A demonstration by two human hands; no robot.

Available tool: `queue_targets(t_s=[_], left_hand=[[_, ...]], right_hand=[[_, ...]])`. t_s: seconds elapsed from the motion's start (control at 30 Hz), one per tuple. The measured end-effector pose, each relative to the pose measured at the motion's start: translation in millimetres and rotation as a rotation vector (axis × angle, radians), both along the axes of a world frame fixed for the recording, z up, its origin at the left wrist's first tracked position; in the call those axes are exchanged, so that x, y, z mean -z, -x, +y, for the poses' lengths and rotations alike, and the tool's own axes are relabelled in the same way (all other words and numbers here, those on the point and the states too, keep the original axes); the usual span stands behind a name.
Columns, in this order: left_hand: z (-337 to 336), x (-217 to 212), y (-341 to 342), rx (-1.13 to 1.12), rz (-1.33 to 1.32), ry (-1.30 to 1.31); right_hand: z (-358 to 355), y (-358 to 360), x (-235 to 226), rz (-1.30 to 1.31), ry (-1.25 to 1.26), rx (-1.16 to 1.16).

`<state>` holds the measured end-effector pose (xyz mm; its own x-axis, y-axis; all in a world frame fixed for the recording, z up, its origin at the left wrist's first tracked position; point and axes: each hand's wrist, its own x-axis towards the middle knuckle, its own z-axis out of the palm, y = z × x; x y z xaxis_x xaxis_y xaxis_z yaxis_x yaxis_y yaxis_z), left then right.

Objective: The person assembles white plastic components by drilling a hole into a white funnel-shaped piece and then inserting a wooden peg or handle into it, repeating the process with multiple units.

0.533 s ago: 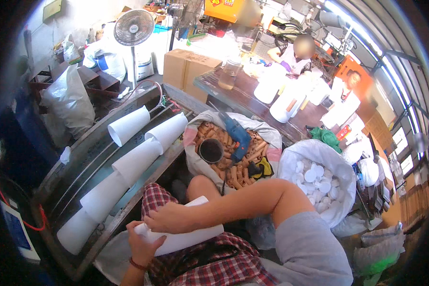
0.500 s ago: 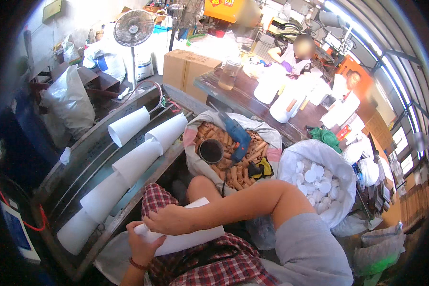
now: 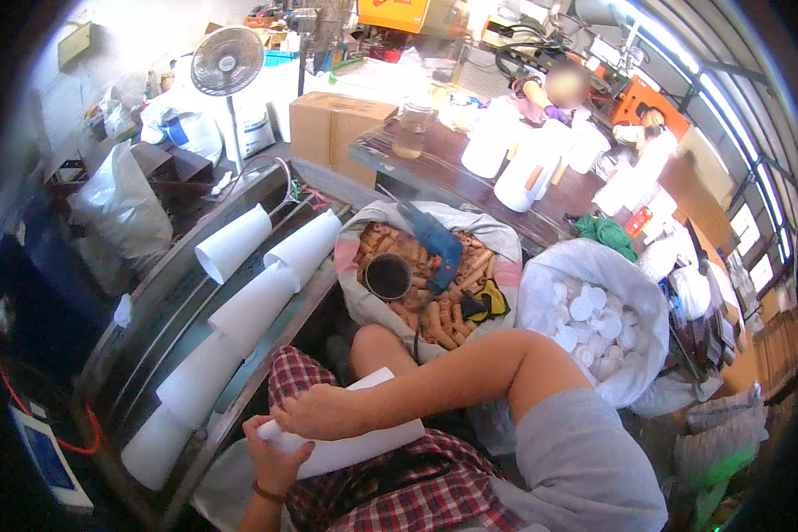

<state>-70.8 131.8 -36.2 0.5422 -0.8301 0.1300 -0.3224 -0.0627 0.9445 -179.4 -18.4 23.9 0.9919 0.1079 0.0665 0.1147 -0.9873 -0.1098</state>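
Note:
Across my lap lies a white tapered tube [image 3: 363,450], held near its left end by both hands. My left hand [image 3: 279,457] is closed round that end, thumb on the near side. Over the same end sits my right hand [image 3: 315,412], fingers curled down; whatever its fingertips pinch is hidden behind the knuckles. To the left, several similar white tubes [image 3: 257,300] lie in a row inside a metal-edged trough, some tucked end into end. A sack of brown tubular pieces [image 3: 443,324] stands in front of my knees, with a blue power drill [image 3: 434,248] and a dark round cup [image 3: 388,277] on top.
Right of that sack is a white bag of round white discs [image 3: 598,324]. Beyond stands a dark table [image 3: 434,173] with a jar [image 3: 412,131] and white tubes, where another person works. A cardboard box [image 3: 332,133] and a standing fan [image 3: 227,62] are at the far left.
The view has shifted slightly. Both my hands keep their hold on the tube's left end, with only a small movement of the right hand. Across the table, the person's arm has moved.

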Motion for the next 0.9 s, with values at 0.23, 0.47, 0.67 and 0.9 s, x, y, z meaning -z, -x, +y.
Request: queue_targets(t_s=[0.23, 0.47, 0.67, 0.9], left_hand=[[-3.5, -0.5, 10.6, 0.031, -0.153, 0.001], [-10.6, -0.4, -5.4, 0.161, -0.629, 0.059], [-4.5, -2.0, -1.7, 0.122, -0.273, 0.041], [-3.1, -8.8, 2.2, 0.079, -0.344, 0.027]], right_hand=[[-18.7, -6.3, -7.7, 0.376, -0.731, -0.015], [-23.2, -8.9, -15.1, 0.491, -0.674, 0.1], [-1.9, 7.2, -7.6, -0.024, 0.134, -0.028], [-9.5, -5.7, -28.0, 0.41, -0.439, 0.099]])
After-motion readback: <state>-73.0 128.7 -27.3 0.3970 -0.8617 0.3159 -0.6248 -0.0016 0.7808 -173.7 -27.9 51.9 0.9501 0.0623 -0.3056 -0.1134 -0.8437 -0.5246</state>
